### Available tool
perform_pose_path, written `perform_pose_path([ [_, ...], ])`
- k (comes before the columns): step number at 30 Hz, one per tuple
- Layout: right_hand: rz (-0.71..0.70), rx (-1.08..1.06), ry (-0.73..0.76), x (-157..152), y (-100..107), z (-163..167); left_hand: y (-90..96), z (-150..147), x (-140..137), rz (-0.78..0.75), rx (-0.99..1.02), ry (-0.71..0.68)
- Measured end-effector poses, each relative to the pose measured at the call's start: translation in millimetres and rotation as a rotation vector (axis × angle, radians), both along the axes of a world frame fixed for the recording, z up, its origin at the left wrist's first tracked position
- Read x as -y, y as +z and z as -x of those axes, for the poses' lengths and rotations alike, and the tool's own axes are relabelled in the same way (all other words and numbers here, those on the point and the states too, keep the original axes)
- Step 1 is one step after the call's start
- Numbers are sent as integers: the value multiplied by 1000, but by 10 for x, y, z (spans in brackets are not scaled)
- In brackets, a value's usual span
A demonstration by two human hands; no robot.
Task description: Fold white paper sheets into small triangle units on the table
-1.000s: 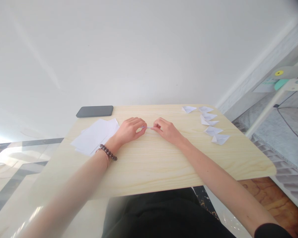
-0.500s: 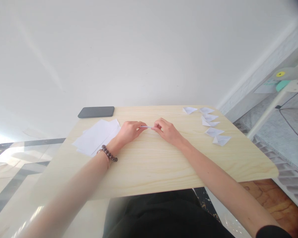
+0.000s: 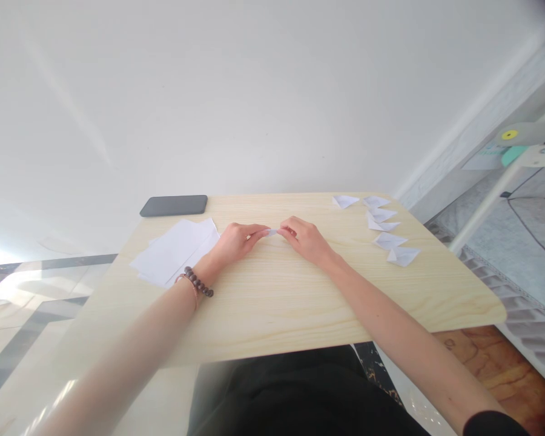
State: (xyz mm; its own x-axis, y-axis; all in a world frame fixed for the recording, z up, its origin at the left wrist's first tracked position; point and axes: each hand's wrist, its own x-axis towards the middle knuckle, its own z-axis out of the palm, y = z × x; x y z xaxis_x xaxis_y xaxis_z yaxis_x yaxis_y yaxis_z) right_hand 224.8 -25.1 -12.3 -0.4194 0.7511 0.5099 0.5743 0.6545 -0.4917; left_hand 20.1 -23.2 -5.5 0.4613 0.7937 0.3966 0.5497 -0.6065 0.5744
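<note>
The left hand (image 3: 231,242) has flattened from its curl, and with the right hand (image 3: 306,241) pinches a paper piece (image 3: 273,232) by opposite ends, seemingly for steadiness.

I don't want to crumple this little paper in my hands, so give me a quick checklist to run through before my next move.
1. Left hand has a grip on the small white paper: ok, pinching its left end.
2. Right hand has a grip too: ok, pinching its right end.
3. Creases in that paper are neat: cannot tell, the hands hide much of it.
4. Folded paper pieces are away from both hands: ok, grouped toward the table's right side.
5. Loose white sheets are squared up: not ok, they lie fanned out.
6. Dark phone is off the sheets: ok, lying beyond them.
</note>
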Motion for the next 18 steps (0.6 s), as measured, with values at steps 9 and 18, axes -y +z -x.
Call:
perform_pose_path([
  [9,-37,-5,16,2,12,-18,19,19,-4,166,39,-22],
  [18,-77,37,-8,-6,-3,-18,36,34,5,187,51,-70],
])
